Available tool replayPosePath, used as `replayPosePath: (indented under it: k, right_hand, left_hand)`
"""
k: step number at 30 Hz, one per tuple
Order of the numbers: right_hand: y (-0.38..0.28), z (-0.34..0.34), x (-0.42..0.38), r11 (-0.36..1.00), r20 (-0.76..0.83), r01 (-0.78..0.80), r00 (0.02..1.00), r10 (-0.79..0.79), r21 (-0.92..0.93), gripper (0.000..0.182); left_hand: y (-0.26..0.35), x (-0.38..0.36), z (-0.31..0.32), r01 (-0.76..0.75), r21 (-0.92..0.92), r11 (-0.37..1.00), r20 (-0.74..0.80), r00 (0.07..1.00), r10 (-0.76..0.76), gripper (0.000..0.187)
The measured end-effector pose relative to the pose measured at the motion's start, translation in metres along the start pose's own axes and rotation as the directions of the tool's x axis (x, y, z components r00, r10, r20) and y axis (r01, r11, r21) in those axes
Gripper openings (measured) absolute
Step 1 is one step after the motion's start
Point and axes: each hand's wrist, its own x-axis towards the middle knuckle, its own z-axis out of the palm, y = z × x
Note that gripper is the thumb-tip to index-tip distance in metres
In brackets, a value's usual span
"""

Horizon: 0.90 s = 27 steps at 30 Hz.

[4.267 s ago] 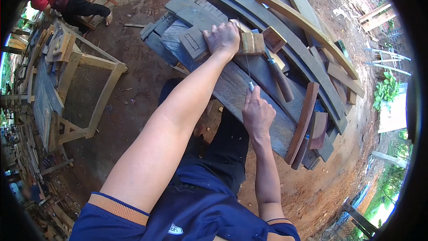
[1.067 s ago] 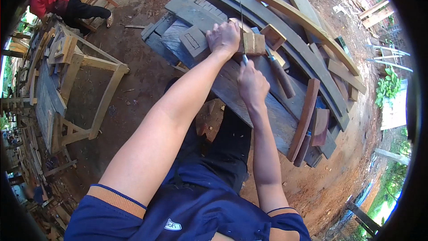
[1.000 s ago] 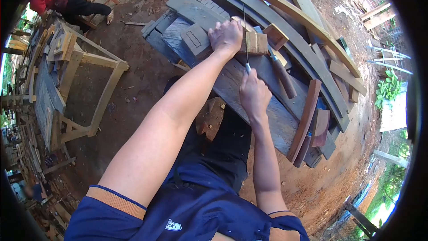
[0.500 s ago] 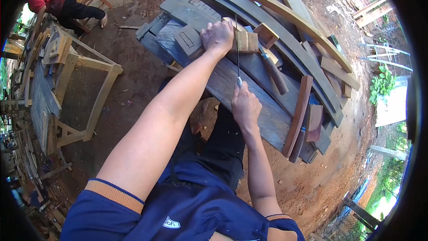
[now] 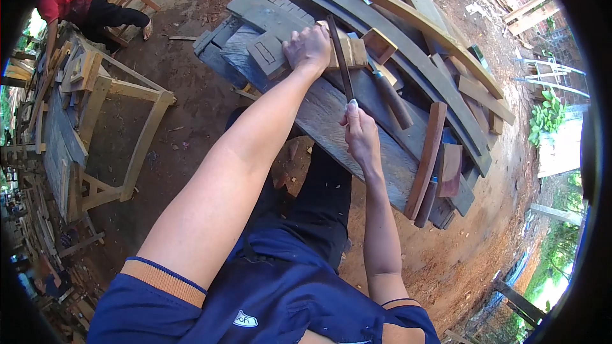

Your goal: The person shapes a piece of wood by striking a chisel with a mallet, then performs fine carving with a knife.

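My left hand (image 5: 308, 50) is closed over a light wooden block (image 5: 357, 53) on the workbench (image 5: 335, 118), pressing it down from the left. My right hand (image 5: 362, 135) grips the near end of a long, dark, narrow file (image 5: 340, 57). The file's flat side shows, and its far part crosses over the block beside my left knuckles. Close to my left wrist sits a squared block with a dark outline drawn on it (image 5: 266, 53). To the right of the held block lies a chisel with a brown handle (image 5: 396, 105).
Long curved boards (image 5: 408, 51) are stacked along the bench's far side. At its right end lie a reddish curved piece (image 5: 428, 159) and another tool handle (image 5: 425, 205). Another wooden bench (image 5: 131, 92) stands left, where a person in red (image 5: 70, 3) bends over.
My right hand has moved slightly right and turned, so the file shows its broad side instead of its thin edge. My left hand stays on the block.
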Motion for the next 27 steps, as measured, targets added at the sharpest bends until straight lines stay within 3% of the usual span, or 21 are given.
replayPosePath:
  k: [9,11,15,17,21,23,27]
  right_hand:
    - [0.006,0.013,-0.004,1.000,-0.078,-0.021,0.997,0.019,-0.019,0.055]
    - [0.013,0.017,-0.003,0.990,-0.173,0.142,0.975,-0.140,0.000,0.050]
    - [0.002,0.011,0.001,0.997,-0.138,0.081,0.987,-0.077,0.020,0.050]
    - [-0.010,0.005,0.021,0.996,-0.008,-0.057,0.998,0.057,0.062,0.054]
    - [-0.016,0.019,0.057,1.000,-0.120,0.027,0.992,-0.026,0.009,0.054]
    - [-0.010,0.017,0.054,0.972,-0.027,0.032,0.999,-0.027,0.231,0.052]
    - [-0.001,0.011,0.013,0.979,-0.003,0.011,1.000,-0.011,0.203,0.050]
  left_hand:
    - [0.001,0.000,0.000,0.047,-0.036,0.998,0.039,0.998,-0.046,0.039]
    - [-0.001,0.000,0.001,0.002,-0.014,1.000,-0.004,1.000,-0.002,0.044]
    - [-0.002,0.000,0.000,-0.007,-0.018,1.000,-0.011,1.000,0.007,0.043]
    - [-0.003,-0.001,0.002,-0.010,-0.014,1.000,-0.012,1.000,0.009,0.043]
    - [0.000,0.001,0.000,-0.005,-0.007,1.000,-0.017,1.000,0.005,0.044]
    - [0.002,-0.003,0.001,0.009,-0.010,1.000,-0.004,1.000,-0.009,0.044]
    - [-0.001,0.001,0.000,-0.017,-0.014,1.000,0.005,1.000,0.018,0.044]
